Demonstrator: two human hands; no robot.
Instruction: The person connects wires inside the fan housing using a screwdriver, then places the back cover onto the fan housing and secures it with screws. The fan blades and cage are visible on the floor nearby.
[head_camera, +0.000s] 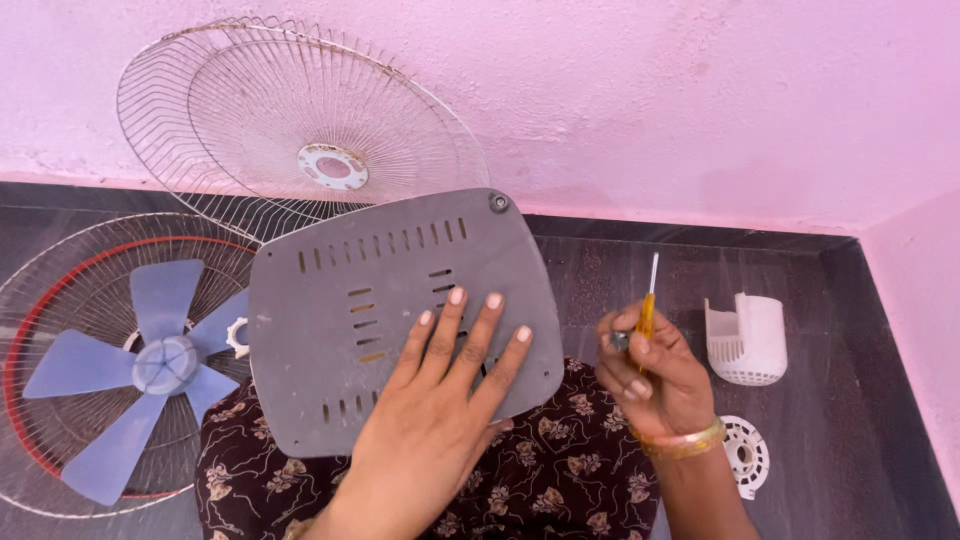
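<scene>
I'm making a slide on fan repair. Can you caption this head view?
Left hand flat on a grey slotted fan base plate; right hand holds a yellow-handled screwdriver beside it.

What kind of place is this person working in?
Probably a room in a home, used for fixing a fan: a dark tiled floor, a pink wall, and a fan blade lying in a wire guard.

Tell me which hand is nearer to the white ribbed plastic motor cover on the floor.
Right. The right hand, gripping a yellow-handled screwdriver, sits just left of the white ribbed plastic cover. The left hand lies flat on the grey slotted plastic panel, farther left.
</scene>
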